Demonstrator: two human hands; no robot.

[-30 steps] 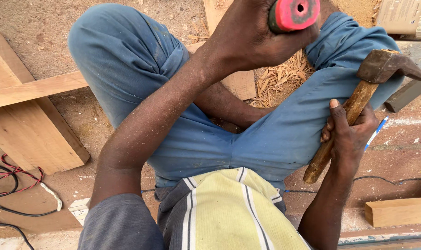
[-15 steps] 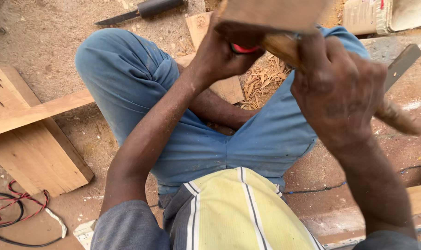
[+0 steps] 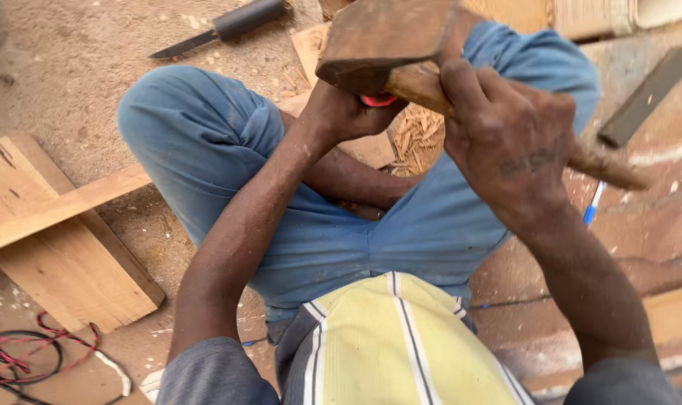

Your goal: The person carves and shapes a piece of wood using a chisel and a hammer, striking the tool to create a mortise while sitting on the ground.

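Two tools met over the person's lap: the hammer (image 3: 389, 34), head low and close to the lens, sat just above the red-capped chisel (image 3: 378, 99), a placement that lined the striking face up with the tool's butt. Right hand (image 3: 517, 142) was closed round the hammer's wooden handle near the head, probably for short, controlled blows; left hand (image 3: 348, 112) was wrapped tight about the chisel to keep it steady over the shavings (image 3: 416, 135) between the knees. Farther out lay a knife (image 3: 221, 26) on the ground, planks (image 3: 56, 225) at left, and cables (image 3: 26, 360).
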